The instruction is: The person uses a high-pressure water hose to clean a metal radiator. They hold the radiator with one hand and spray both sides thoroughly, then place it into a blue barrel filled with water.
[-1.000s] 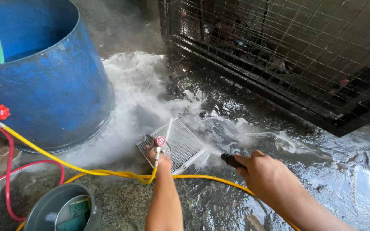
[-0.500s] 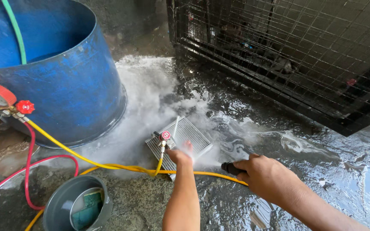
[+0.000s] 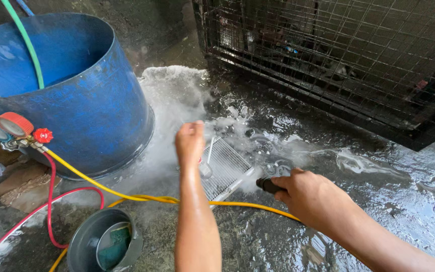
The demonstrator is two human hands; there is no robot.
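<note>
A small metal finned coil (image 3: 230,165) lies on the wet concrete floor, with white foam around it. My left hand (image 3: 190,141) is curled over the coil's near-left corner, where its thin pipes (image 3: 209,151) come out. The fingers are closed and hide the fitting beneath them. My right hand (image 3: 312,197) sits to the right of the coil. It grips a black spray nozzle (image 3: 268,185) that points at the coil's lower edge. A yellow hose (image 3: 242,205) runs from the nozzle leftward across the floor.
A big blue barrel (image 3: 91,111) with a green hose (image 3: 26,40) stands at the left. Red and blue gauges (image 3: 13,126) hang by it, with a red hose (image 3: 51,201). A grey bucket (image 3: 84,247) sits near the bottom left. A black wire cage (image 3: 338,55) fills the back right.
The view has shifted, so the barrel and the gauges sit further right. My left hand has risen and closed over the coil's corner, covering the red fitting. My right hand stays on the nozzle.
</note>
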